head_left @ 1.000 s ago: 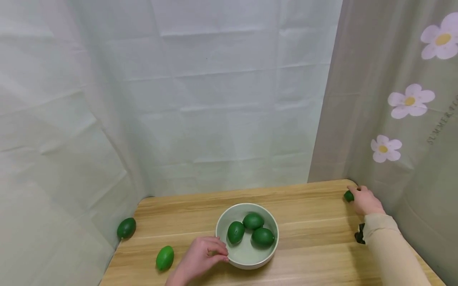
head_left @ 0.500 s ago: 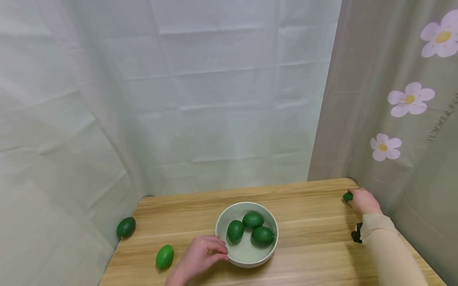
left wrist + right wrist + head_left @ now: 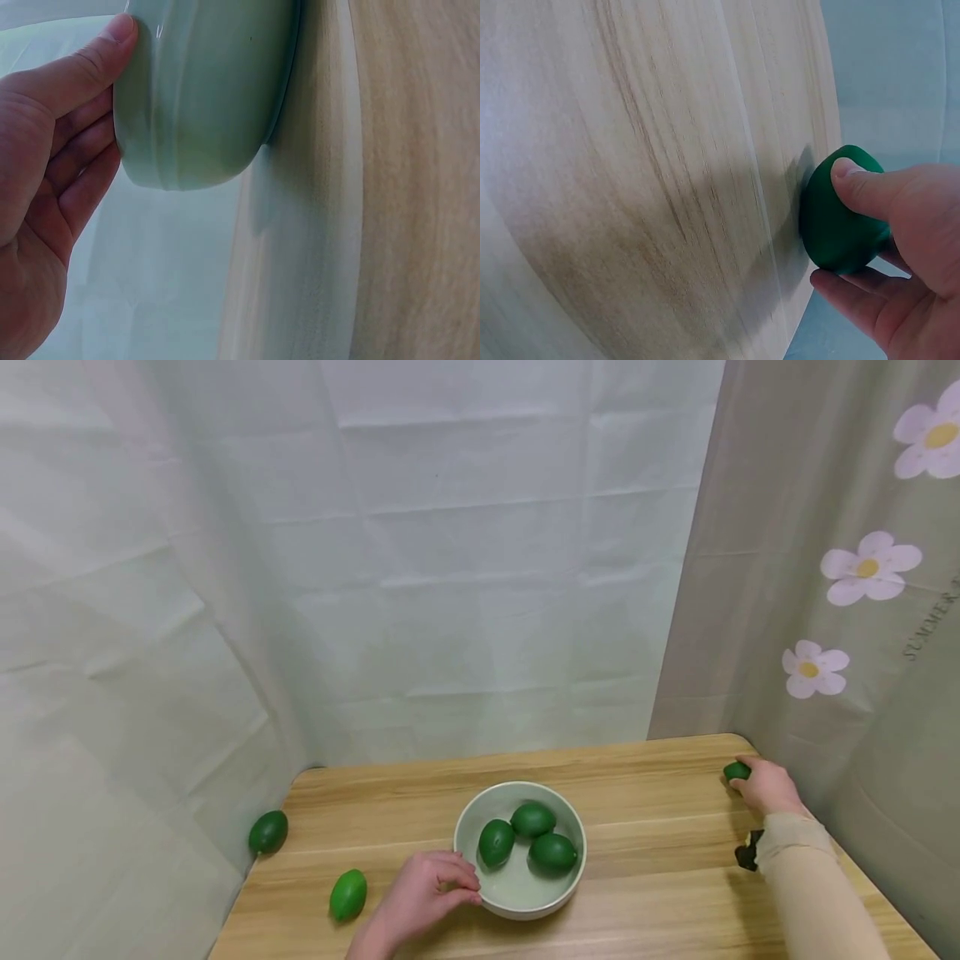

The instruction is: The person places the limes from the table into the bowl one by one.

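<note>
A pale green bowl point(image 3: 520, 902) stands at the front middle of the wooden table, with several dark green limes point(image 3: 552, 854) inside. My left hand point(image 3: 427, 893) pinches the bowl's left rim between thumb and fingers; in the left wrist view the thumb point(image 3: 97, 56) presses against the bowl's wall point(image 3: 202, 97). Far off at the table's back right corner, my right hand point(image 3: 768, 787) holds another dark green lime point(image 3: 840, 217). Thumb and fingers close around it from opposite sides, and it sits right at the tabletop.
A bright green lime point(image 3: 348, 895) lies left of my left hand. Another dark green lime point(image 3: 268, 832) rests at the table's left edge. Pale curtains point(image 3: 480, 610) hang close behind and beside the table point(image 3: 645, 885), with a flower print on the right.
The right fingers have shifted slightly around the lime, which stays at the back right corner. The left hand and bowl stay in place; the head view moves a little.
</note>
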{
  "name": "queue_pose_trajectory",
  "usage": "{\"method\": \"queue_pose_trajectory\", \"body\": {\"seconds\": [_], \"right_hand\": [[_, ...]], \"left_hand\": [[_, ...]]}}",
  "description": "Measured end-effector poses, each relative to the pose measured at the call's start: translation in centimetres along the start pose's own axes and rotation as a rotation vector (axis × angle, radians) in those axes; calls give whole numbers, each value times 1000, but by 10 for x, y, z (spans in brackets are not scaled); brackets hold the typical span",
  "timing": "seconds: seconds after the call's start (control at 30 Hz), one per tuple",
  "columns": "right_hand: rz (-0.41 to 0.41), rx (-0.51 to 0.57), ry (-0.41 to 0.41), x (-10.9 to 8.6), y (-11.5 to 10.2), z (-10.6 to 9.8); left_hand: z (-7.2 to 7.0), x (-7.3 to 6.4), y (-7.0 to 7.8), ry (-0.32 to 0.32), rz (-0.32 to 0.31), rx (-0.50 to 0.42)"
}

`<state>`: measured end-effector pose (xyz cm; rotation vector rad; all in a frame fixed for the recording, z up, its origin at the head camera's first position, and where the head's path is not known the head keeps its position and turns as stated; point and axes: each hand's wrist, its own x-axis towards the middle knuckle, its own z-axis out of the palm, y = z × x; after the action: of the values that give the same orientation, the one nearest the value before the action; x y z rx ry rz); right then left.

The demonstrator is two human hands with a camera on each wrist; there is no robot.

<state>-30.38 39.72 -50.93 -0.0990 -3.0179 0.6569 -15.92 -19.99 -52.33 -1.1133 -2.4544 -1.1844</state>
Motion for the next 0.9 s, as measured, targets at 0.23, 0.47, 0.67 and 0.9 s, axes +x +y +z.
{"method": "queue_pose_trajectory", "body": {"seconds": [0.23,0.47,0.67,0.9], "right_hand": [[37,29,4,-5,-4,-1],[14,82,60,-12,0,3],[27,165,124,-20,6,11],[37,237,185,-22,1,12]], "left_hand": [[0,0,0,-22,-40,-10],[0,-1,-1,-24,-35,-2],[0,-1,-3,-27,-29,3],[-2,0,-1,-31,-46,-5]]}}
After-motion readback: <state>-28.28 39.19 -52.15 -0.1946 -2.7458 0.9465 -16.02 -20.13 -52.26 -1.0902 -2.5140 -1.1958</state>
